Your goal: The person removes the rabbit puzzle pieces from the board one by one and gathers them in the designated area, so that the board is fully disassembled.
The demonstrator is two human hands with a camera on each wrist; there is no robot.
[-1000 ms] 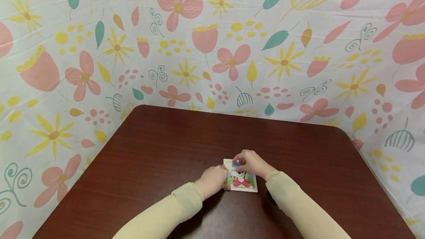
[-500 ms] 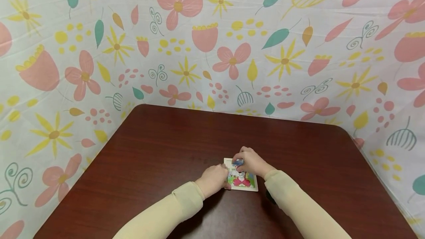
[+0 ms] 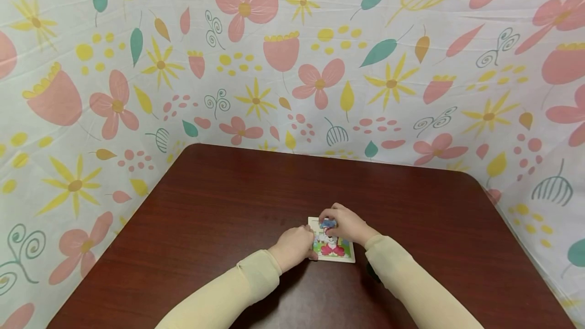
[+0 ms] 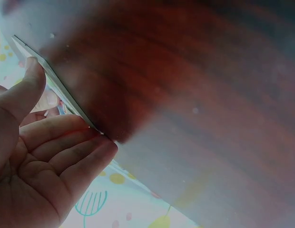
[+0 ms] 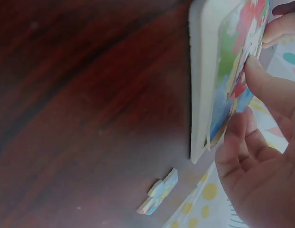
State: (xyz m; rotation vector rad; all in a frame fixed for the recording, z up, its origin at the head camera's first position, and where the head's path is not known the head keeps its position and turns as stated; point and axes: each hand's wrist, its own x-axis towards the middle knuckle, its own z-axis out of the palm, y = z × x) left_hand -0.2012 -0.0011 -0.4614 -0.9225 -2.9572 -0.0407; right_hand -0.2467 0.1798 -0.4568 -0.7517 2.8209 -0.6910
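Observation:
A small jigsaw board [image 3: 352, 260] with a pale rim lies on the table, its picture showing a white-faced figure in red on green. My left hand [image 3: 292, 249] is at the board's left edge. In the left wrist view its thumb and fairly straight fingers [image 4: 76, 154] touch that edge. Over the upper part of the board, my right hand [image 3: 349, 225] pinches a blue-topped puzzle piece [image 3: 327, 224] between thumb and fingers. The right wrist view shows its thumb close over the picture, while the fingers partly cover the piece.
A loose puzzle piece [image 5: 159, 192] lies on the dark wooden table [image 3: 237, 192] beyond the board's end in the right wrist view. Behind the table hangs a flower-patterned cloth [image 3: 283, 90], which also runs along both sides.
My right hand lifts and turns the blue-topped piece slightly above the board, and more of its face shows now. The left hand stays at the board's edge.

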